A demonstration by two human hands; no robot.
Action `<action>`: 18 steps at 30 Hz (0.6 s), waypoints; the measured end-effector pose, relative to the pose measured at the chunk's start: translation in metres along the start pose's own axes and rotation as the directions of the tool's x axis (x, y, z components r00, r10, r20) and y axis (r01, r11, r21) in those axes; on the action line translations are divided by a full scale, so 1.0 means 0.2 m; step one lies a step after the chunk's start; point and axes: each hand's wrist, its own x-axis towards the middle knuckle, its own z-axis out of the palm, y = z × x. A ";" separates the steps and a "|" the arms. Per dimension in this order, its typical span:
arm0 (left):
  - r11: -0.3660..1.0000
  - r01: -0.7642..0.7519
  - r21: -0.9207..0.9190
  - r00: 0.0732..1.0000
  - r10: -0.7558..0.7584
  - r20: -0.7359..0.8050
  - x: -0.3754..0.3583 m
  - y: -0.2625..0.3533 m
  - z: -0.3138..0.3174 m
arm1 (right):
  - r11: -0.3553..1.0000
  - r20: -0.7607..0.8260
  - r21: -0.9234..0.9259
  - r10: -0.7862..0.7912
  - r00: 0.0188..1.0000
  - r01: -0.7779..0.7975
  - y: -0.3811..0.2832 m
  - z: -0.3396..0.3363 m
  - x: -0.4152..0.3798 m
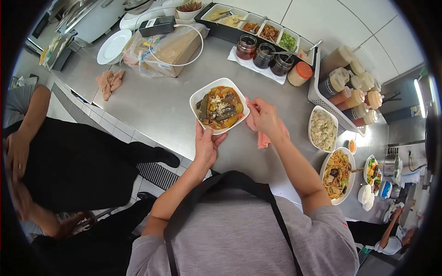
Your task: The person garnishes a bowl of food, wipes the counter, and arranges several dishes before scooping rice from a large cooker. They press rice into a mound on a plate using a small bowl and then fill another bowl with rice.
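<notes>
A white squarish bowl [194,98] is held over the steel counter, filled with a saucy dish of eggplant and vegetables [221,108] topped with chopped garlic-like bits. Beneath the near edge of the bowl, my left hand [208,146] grips it, fingers under its side and thumb near the rim. My right hand [265,117] is closed on a pink cloth [263,140], which it presses at the right side of the rim. Part of the cloth hangs below that hand.
Sauce jars [264,55] and a tray of toppings [287,41] line the back. Squeeze bottles [350,92] stand in a white basket [317,92]. Rice [323,128] and noodles [338,175] sit at right. A person in a black apron [78,161] stands at left.
</notes>
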 end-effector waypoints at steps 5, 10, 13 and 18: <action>1.000 0.013 0.002 1.000 -0.013 -0.026 0.04 -0.08 0.11 | 0.984 -0.171 0.148 0.123 0.978 -0.098 -0.04 0.11 -0.18; 0.994 0.020 0.107 0.999 -0.023 0.024 0.06 -0.06 0.17 | 0.848 0.081 0.496 0.172 0.982 -0.190 -0.13 0.17 -0.30; 0.997 0.058 -0.048 0.944 -0.039 0.326 -0.01 0.04 0.19 | 0.883 0.173 0.460 0.018 0.985 -0.097 -0.20 0.07 -0.30; 0.761 -0.131 0.636 0.952 -0.082 0.295 -0.11 -0.01 -0.03 | 0.924 0.024 0.281 0.265 0.964 -0.261 0.05 -0.12 0.02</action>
